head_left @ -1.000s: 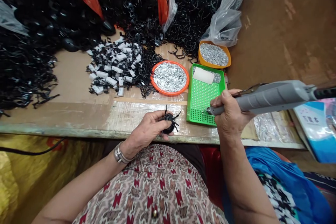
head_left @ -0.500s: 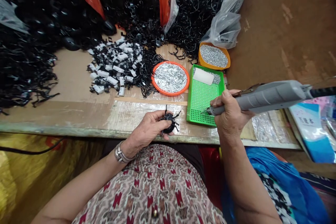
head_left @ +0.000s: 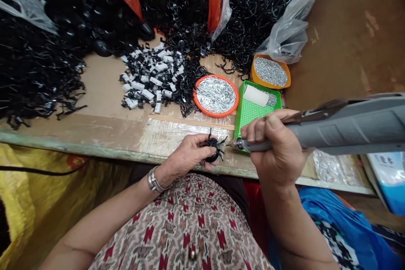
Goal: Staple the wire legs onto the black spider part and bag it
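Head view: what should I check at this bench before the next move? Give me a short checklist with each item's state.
1. Black spider-shaped plastic piece held in left hand: ok.
2. Grey handheld power tool held in right hand: ok.
3. Metal tip aimed at the piece without touching it: ok.
4. Anything loaded in the tip: cannot tell.
5. Silver metal pins in round orange tray on the bench: ok.
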The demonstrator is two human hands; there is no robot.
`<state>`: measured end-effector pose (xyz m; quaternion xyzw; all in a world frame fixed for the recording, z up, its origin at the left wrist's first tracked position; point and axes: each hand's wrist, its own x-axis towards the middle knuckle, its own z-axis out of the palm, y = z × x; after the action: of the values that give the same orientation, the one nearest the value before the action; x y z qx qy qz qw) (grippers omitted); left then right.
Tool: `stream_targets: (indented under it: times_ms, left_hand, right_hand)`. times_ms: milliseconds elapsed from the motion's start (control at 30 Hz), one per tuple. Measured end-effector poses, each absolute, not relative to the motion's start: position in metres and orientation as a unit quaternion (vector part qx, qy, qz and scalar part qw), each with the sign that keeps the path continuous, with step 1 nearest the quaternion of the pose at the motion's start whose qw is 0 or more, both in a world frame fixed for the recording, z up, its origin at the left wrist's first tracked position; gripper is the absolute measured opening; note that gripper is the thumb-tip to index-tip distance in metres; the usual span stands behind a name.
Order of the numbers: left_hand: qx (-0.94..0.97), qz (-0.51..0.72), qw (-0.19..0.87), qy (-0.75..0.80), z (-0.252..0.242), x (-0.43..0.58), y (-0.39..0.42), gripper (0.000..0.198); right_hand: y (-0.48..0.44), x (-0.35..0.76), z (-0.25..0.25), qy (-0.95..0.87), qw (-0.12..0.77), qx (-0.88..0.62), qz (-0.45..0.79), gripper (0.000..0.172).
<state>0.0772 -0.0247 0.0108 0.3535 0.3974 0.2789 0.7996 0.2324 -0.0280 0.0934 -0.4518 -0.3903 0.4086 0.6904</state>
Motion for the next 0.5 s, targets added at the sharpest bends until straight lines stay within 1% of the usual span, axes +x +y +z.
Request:
stream_targets:
  times_ms: [67,200,500]
  left_hand:
    - [0.361,0.276,0.801,0.390,0.011,0.076,-0.024,0.036]
    - [0.372,0.273,0.803,0.377,0.011,0.075,-0.023,0.031]
    - [0.372,0.269,0.807,0.371,0.009,0.075,-0.022,0.029]
  right_hand:
    - [-0.029,0.222,0.092,-0.412,0.675,-0.441,0.423,0.016]
    - [-0.026,0.212,0.086,-0.443,0.659,-0.445,0.415,0.015]
    - [-0.021,0.208,0.078,-0.447,0.651,-0.455,0.411,0.016]
